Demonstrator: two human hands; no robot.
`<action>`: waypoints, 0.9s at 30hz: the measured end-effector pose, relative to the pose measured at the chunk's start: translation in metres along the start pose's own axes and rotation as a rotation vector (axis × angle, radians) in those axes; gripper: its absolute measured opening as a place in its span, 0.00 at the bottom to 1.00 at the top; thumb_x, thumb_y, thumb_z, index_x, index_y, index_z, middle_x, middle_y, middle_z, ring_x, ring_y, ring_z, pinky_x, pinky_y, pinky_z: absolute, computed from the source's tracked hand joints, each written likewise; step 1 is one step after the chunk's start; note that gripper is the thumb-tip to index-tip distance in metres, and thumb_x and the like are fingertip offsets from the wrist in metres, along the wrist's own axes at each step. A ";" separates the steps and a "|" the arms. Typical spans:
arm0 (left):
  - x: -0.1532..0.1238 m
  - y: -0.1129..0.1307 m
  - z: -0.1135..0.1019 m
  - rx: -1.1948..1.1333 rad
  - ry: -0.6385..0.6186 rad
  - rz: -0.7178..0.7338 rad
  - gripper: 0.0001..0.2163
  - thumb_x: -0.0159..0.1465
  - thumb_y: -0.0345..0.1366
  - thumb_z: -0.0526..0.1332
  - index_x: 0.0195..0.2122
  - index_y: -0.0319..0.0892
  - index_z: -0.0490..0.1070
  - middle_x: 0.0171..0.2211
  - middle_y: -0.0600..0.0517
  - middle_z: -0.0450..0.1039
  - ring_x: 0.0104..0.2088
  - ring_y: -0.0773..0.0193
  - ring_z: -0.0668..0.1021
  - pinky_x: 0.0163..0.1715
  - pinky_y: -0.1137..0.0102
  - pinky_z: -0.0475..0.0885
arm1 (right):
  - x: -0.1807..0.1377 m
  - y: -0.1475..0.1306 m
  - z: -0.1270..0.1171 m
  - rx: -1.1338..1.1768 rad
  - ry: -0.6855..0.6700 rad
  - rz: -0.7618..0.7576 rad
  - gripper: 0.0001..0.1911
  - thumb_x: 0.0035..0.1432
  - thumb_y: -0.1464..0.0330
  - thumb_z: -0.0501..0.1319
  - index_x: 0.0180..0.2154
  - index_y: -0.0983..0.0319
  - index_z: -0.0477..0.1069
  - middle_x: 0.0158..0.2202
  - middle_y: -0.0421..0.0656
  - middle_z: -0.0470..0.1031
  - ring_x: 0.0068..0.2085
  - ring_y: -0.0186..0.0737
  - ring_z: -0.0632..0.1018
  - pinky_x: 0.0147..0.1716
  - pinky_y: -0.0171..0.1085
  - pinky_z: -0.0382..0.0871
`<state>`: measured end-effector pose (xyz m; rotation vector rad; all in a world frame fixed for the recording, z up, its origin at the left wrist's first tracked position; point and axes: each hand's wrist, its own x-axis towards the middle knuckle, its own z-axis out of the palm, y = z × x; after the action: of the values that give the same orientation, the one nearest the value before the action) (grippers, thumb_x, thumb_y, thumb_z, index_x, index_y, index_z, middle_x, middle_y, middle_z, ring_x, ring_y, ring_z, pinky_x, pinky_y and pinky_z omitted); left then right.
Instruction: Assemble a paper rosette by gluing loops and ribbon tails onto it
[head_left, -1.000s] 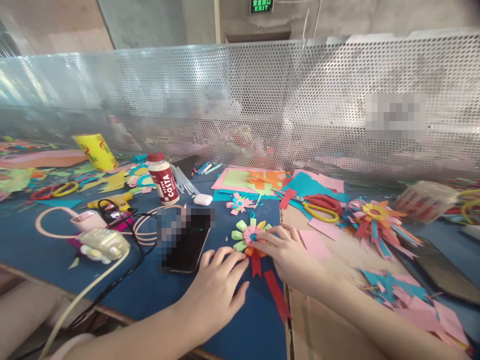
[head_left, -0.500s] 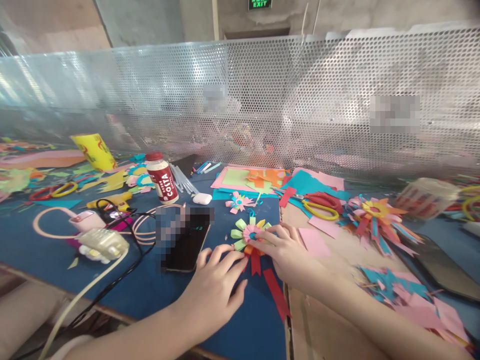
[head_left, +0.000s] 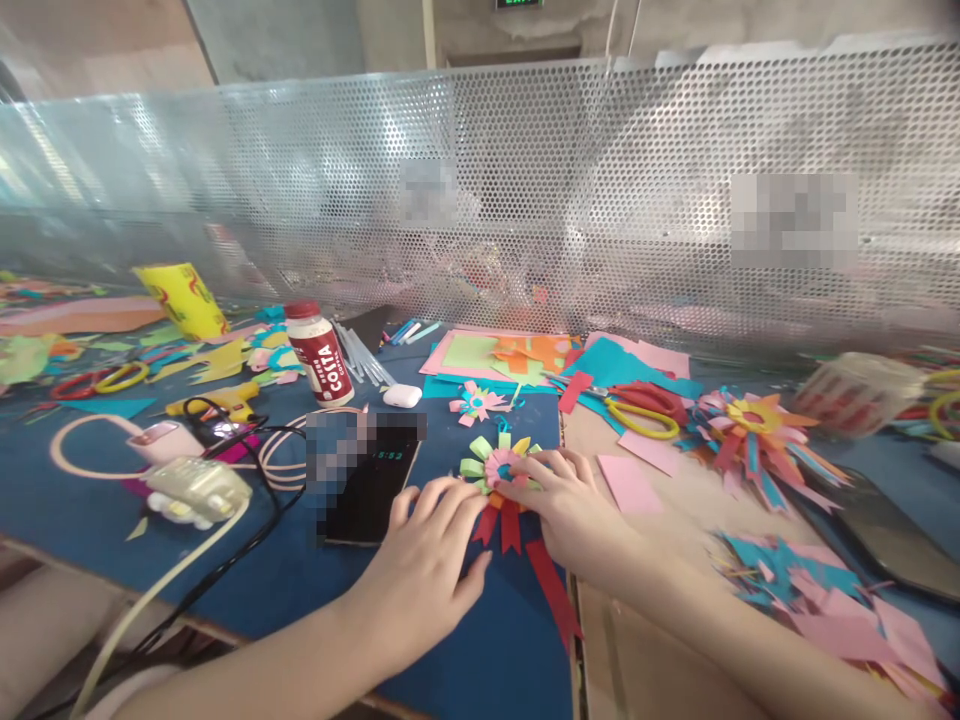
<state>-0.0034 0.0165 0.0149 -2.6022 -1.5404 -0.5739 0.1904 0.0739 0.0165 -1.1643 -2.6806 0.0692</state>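
A paper flower with green, yellow, orange and red loop petals and a pink ring at its centre lies flat on the blue table. Fingertips of my right hand rest on its right side, stretched out and partly covering it. My left hand is at its lower left, fingers apart and bent a little, the fingertips at the petals' edge. Two red paper tails hang below the flower. A loose red paper strip lies under my right wrist. Just behind is a smaller pink and blue paper flower.
A black phone lies left of the flower, near a bottle, a white earbud case, cables and a yellow glue gun. Yellow-handled scissors, a larger paper flower and paper scraps lie right. A perforated metal screen stands behind.
My left hand's fingertips have shifted slightly up and left, showing more of the red tail beneath the flower. My right hand stays on the flower. The view has tilted a little.
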 end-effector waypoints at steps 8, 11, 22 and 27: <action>0.016 -0.006 0.000 0.057 -0.084 0.034 0.21 0.61 0.41 0.54 0.55 0.43 0.61 0.55 0.48 0.65 0.55 0.51 0.63 0.50 0.53 0.56 | -0.002 -0.004 0.000 -0.041 0.047 0.002 0.32 0.46 0.81 0.51 0.53 0.54 0.66 0.55 0.46 0.63 0.57 0.50 0.58 0.53 0.53 0.49; 0.015 -0.008 0.000 0.062 -0.062 0.046 0.21 0.61 0.42 0.55 0.55 0.43 0.61 0.55 0.46 0.65 0.55 0.51 0.62 0.51 0.53 0.56 | -0.002 -0.002 0.000 -0.057 0.036 -0.014 0.32 0.47 0.81 0.51 0.52 0.53 0.66 0.55 0.46 0.63 0.58 0.51 0.57 0.54 0.55 0.48; 0.010 -0.004 -0.007 0.068 -0.022 0.070 0.19 0.62 0.41 0.55 0.54 0.46 0.62 0.54 0.49 0.66 0.56 0.52 0.62 0.52 0.53 0.53 | -0.002 0.003 -0.002 0.010 0.178 -0.027 0.26 0.50 0.80 0.52 0.50 0.56 0.69 0.53 0.46 0.67 0.53 0.49 0.62 0.50 0.50 0.54; 0.016 -0.005 -0.010 0.075 0.037 0.040 0.15 0.61 0.41 0.56 0.48 0.45 0.67 0.52 0.49 0.68 0.55 0.51 0.63 0.51 0.52 0.54 | 0.018 0.014 0.001 0.211 0.188 0.178 0.11 0.59 0.67 0.54 0.40 0.54 0.74 0.45 0.41 0.73 0.47 0.43 0.68 0.48 0.46 0.57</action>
<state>-0.0034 0.0302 0.0290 -2.5461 -1.4660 -0.5460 0.1888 0.0964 0.0171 -1.2692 -2.3392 0.2517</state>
